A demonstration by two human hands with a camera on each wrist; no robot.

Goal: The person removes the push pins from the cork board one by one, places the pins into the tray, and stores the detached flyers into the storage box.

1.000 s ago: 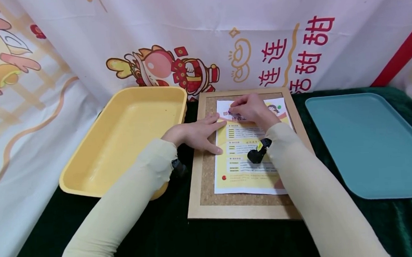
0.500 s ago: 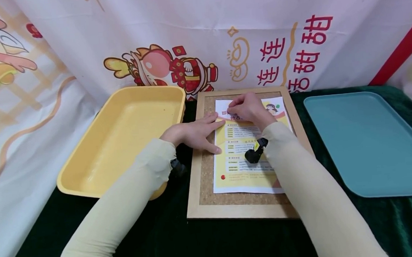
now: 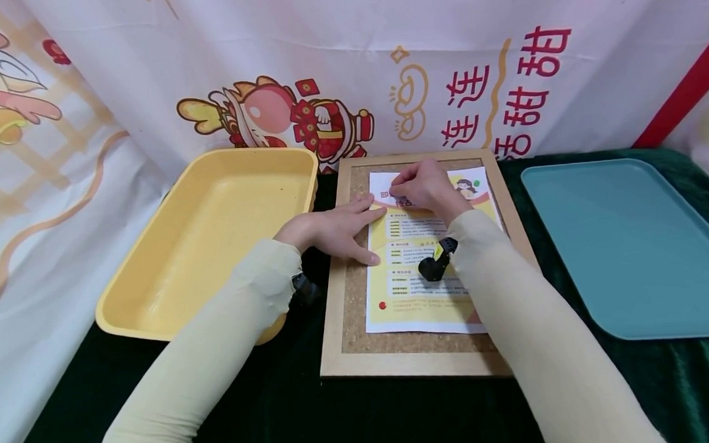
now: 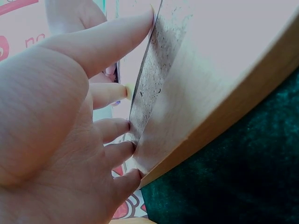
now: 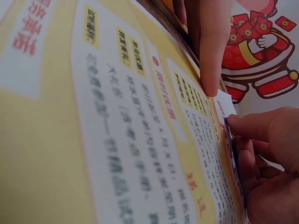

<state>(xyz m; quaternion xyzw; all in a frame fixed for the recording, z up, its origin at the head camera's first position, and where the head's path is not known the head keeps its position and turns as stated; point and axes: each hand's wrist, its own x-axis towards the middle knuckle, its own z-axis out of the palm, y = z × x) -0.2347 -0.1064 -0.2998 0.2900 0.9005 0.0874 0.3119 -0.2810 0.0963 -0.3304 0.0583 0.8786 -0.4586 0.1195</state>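
Observation:
A printed yellow-and-white poster [image 3: 421,315] lies on a wood-framed cork board [image 3: 356,347]. My left hand [image 3: 339,232] presses flat with spread fingers at the poster's left edge. In the left wrist view its fingers [image 4: 112,130] reach over the cork and the paper edge. Near the top left of the poster my right hand [image 3: 428,188] pinches a small purple pushpin [image 5: 226,120] against the paper. Finger and thumb hide most of the pushpin. Lower on the poster, a red spot [image 3: 383,306] shows near its left edge.
A deep yellow tray [image 3: 116,310] stands left of the board, partly under my left forearm. On the right lies a flat blue-green tray [image 3: 643,251]. Dark green cloth [image 3: 318,427] covers the table, and a printed white curtain [image 3: 330,20] hangs close behind.
Both hands stay in the same places on the poster. The head view has shifted slightly, moving the whole scene a little to the left.

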